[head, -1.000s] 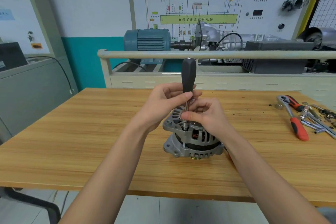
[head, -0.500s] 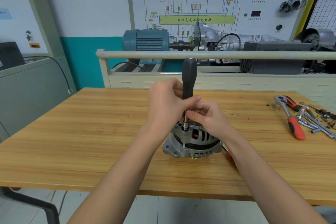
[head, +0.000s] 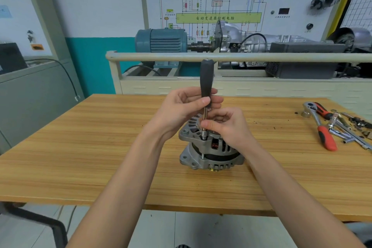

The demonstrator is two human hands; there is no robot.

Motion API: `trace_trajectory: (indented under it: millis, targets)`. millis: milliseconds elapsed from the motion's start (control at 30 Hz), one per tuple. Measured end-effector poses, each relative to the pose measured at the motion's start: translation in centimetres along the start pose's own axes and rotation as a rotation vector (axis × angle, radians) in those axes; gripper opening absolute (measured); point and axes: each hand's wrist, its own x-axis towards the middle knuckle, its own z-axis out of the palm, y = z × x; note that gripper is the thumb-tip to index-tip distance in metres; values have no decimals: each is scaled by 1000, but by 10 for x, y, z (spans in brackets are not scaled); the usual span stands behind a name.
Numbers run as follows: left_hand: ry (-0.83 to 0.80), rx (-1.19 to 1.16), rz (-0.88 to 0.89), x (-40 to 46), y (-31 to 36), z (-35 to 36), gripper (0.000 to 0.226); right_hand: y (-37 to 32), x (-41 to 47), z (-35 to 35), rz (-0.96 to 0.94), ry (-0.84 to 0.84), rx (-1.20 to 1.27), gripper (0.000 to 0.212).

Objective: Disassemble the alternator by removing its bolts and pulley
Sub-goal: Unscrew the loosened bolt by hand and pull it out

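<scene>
A grey alternator stands upright on the wooden table, its pulley end down and mostly hidden. A black-handled nut driver stands vertically with its socket tip on a through bolt at the housing's near-left edge. My left hand grips the lower end of the driver's handle. My right hand pinches the metal shaft just above the socket and rests over the alternator's top, hiding part of it.
At the table's right side lie a red-handled ratchet, metal extension bars and small loose parts. Behind the table a railed bench carries a blue motor and a gearbox. A grey cabinet stands left.
My left hand has turned on the driver handle, going from fingers wrapped over the front back to a thumb-forward grip. The driver and alternator stay in place.
</scene>
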Motion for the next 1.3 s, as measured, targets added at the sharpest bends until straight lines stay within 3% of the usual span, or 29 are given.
trace_trajectory:
  millis: [133,267,400,500,633,733,800,1000,1100,1200,1300]
  targets:
    - [140,172,62,1,1,3,23,0,0,-4,0,-60,23,20]
    - [398,370,89,-1,3,16,24,0,-2,-7,-29,-147,-9,20]
    - [619,843,216,-1,-1,29,41,-3,-4,-4,-35,-164,20,17]
    - [543,871,214,1,1,27,36,-1,-3,3,-65,-46,-13,20]
    - [196,400,92,-2,2,12,16,1,0,6,-18,-21,-34,17]
    - [48,108,20,-4,0,0,26,1,1,4,-8,-46,-44,17]
    - [79,76,22,-2,0,-4,26,0,2,4,-11,-82,-43,17]
    - [362,287,73,0,5,4,27,-4,2,-1,43,-212,-49,23]
    - [527,511,95,1,5,11,35,-8,4,-2,59,-219,-18,9]
    - [565,738,155,1,3,16,40,-8,9,1,38,-117,-67,22]
    - [499,735,215,0,0,12,32,-4,11,4,20,-63,-88,19]
